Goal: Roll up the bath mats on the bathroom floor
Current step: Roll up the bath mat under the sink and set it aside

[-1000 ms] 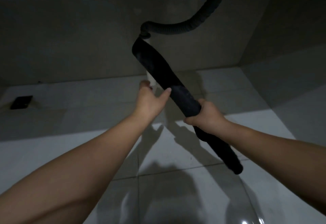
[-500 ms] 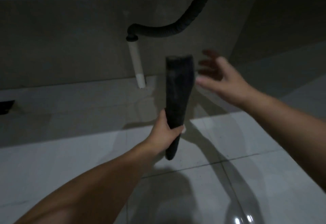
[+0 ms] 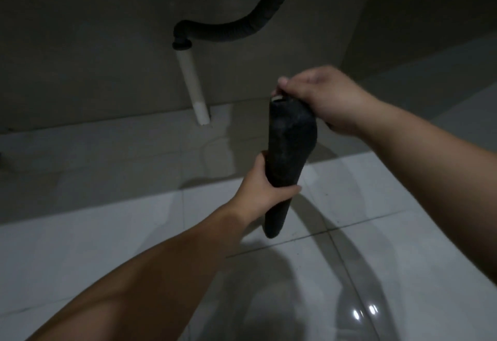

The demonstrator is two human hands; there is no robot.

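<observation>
A dark bath mat [image 3: 287, 149], rolled into a tight tube, stands nearly upright in the air above the white tiled floor [image 3: 107, 246]. My left hand [image 3: 265, 184] grips the roll around its lower part, with the thumb across the front. My right hand [image 3: 320, 98] holds the top end of the roll, fingers curled over its rim. A pale edge shows inside the top opening.
A corrugated black drain hose [image 3: 242, 31] curves down from under the counter into a white pipe [image 3: 192, 88] that meets the floor by the dark wall. Light glints on the tiles at the lower right.
The roll went from my right hand to my left and swung upright. My right hand let go, opened in the air, then came onto the roll's top end.
</observation>
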